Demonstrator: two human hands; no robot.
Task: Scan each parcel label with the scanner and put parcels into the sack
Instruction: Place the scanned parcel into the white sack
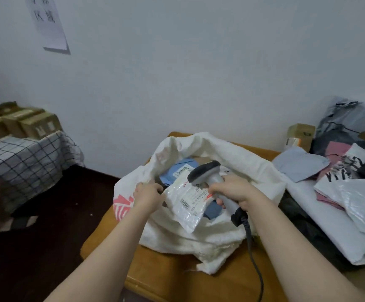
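While right hand (231, 191) grips scanner (203, 171), parcel (187, 207) lies — alongside.

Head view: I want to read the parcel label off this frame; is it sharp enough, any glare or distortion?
Head view: the label on the white parcel is soft, barcode visible but text unreadable; lighting dim and even, with sheen on the glossy bag at right; the wide lens bends the edges, where the cardboard boxes blur.

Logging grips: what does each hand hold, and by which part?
Right hand grips the scanner by its handle; left hand holds the white parcel by its left corner.
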